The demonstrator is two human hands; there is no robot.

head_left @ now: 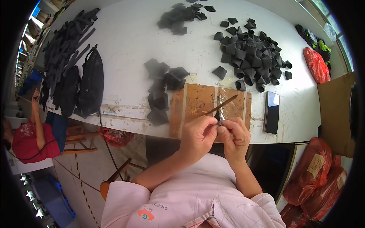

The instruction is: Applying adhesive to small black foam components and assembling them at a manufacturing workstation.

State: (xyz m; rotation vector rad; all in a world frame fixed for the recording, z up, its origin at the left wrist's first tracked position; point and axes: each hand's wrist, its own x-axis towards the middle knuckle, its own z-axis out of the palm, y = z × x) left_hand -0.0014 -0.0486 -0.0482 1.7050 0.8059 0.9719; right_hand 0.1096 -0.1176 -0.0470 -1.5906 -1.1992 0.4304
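My left hand (198, 135) and my right hand (236, 138) meet at the near edge of a worn wooden board (197, 98). Between their pinched fingertips is a small black piece (218, 116), mostly hidden by the fingers. A thin brown stick (224, 104) slants across the board just beyond the fingers; whether a hand touches it I cannot tell. Flat black pieces (159, 100) lie in a loose heap along the board's left side. Farther right, many black pieces curled into short tubes (251, 55) are piled on the white table (125, 57).
Right of the board lies a phone (271, 112). Black strips (62, 53) and dark bundles (90, 81) cover the table's left end. More flat black pieces (176, 19) sit at the back. Red bags (313, 171) stand at lower right. A person in red (34, 140) sits at far left.
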